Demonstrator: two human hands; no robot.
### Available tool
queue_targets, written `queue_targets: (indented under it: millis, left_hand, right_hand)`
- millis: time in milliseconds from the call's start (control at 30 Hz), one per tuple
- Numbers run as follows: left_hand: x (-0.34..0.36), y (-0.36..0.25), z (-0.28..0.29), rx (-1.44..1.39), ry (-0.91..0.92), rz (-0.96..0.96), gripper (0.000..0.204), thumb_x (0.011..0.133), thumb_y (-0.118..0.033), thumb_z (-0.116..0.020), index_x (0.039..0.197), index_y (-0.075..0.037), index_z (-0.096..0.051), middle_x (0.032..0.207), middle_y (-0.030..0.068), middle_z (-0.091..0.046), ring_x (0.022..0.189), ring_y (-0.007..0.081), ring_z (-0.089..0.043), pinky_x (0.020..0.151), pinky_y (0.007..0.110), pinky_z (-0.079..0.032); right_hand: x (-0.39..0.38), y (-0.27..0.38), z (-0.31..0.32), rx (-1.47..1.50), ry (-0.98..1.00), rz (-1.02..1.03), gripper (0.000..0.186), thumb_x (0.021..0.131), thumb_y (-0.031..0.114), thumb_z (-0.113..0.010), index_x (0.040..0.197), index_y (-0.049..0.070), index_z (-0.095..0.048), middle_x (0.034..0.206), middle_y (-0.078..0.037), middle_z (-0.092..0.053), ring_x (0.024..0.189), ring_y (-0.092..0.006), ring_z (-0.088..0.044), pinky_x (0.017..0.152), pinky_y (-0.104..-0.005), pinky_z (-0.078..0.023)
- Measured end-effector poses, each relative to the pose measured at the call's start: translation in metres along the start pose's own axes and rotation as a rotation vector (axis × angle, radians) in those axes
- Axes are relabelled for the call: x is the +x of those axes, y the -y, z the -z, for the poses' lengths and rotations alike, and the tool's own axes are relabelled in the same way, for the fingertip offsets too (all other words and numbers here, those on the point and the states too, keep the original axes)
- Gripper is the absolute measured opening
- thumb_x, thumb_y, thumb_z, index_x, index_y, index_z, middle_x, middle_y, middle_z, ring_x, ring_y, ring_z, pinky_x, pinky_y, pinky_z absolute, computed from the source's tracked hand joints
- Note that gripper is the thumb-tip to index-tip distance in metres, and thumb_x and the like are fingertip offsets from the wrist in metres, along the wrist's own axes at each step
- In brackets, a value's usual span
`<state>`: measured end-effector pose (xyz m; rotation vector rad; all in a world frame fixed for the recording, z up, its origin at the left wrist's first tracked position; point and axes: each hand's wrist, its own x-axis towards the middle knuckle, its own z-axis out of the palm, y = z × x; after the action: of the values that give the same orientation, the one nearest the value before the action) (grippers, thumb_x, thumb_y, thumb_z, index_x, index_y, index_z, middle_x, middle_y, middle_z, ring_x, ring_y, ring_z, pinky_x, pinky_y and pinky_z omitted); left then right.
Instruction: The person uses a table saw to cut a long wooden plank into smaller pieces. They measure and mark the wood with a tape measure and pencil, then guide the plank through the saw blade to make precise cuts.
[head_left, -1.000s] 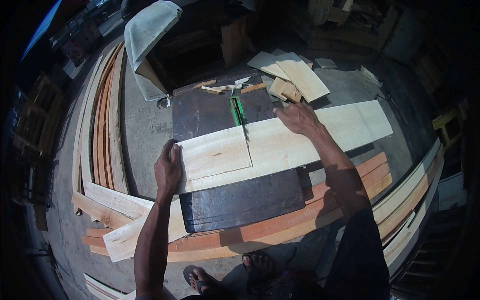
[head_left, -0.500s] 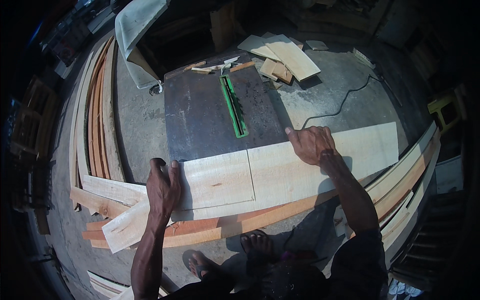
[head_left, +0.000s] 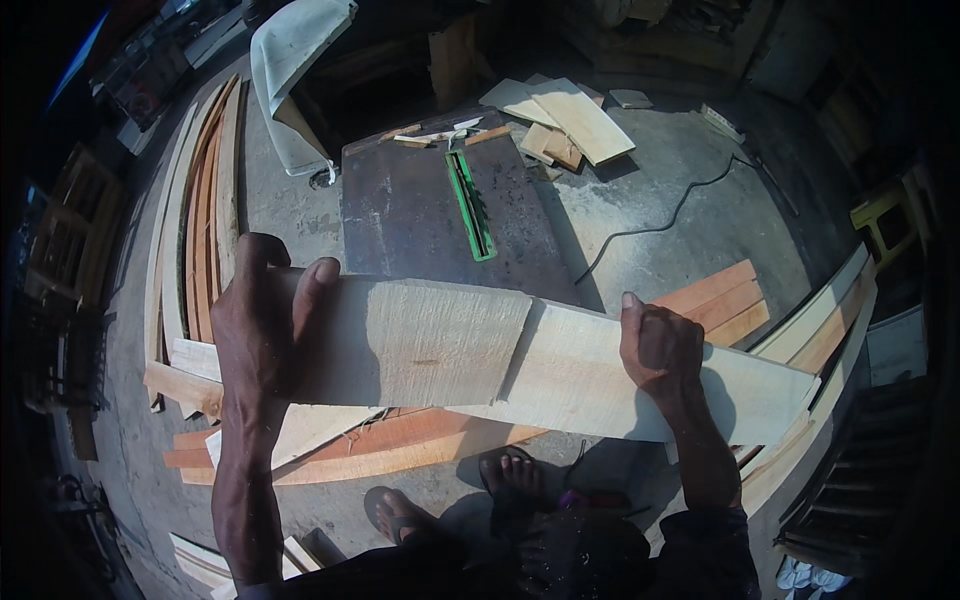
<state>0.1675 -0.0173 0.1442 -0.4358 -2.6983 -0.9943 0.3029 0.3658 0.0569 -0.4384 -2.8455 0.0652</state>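
Observation:
My left hand (head_left: 256, 335) grips the left end of a short pale wooden board (head_left: 430, 345), thumb over its upper edge. Behind it, a longer pale board (head_left: 590, 375) runs to the right, where my right hand (head_left: 662, 350) is wrapped over its upper edge. The short board overlaps the long one, which is hidden at its left; I cannot tell whether my left hand grips it too. Both boards are raised and tilted in front of a dark saw table (head_left: 395, 215). A green slotted insert (head_left: 470, 205) is set in the tabletop.
Offcuts (head_left: 575, 115) lie piled beyond the table, with wood scraps (head_left: 430, 135) on its far edge. A dark cable (head_left: 665, 228) crosses the floor. Long planks (head_left: 205, 220) lie at left, more planks (head_left: 815, 350) at right, and reddish boards (head_left: 420, 440) near my feet (head_left: 405, 515).
Both hands have lifted the boards off the table's near edge and toward me. My left hand moved left and up, tilting the short board; my right hand moved slightly down. Reddish boards at right became visible.

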Motion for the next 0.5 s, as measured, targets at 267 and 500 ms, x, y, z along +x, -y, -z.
queue_targets:
  millis: [267, 500]
  left_hand:
    - [0.053, 0.148, 0.096, -0.284, -0.247, 0.515, 0.077, 0.109, -0.059, -0.040, 0.157, 0.002, -0.041, 0.156, 0.0239, -0.048, 0.141, 0.0321, -0.050, 0.117, 0.039, -0.036]
    - [0.082, 0.047, 0.045, -0.358, -0.407, 0.224, 0.084, 0.105, -0.060, -0.051, 0.161, 0.000, -0.037, 0.163, 0.0215, -0.043, 0.149, 0.0301, -0.044, 0.124, 0.038, -0.029]
  right_hand:
    - [-0.071, -0.060, 0.026, 0.206, -0.355, -0.213, 0.043, 0.108, 0.021, -0.046, 0.081, -0.001, -0.072, 0.072, -0.021, -0.069, 0.067, -0.0403, -0.070, 0.060, -0.0440, -0.053]
    - [-0.110, -0.062, 0.058, 0.264, -0.464, -0.251, 0.044, 0.109, 0.019, -0.040, 0.079, -0.005, -0.062, 0.070, -0.025, -0.062, 0.066, -0.0440, -0.064, 0.062, -0.0456, -0.050]
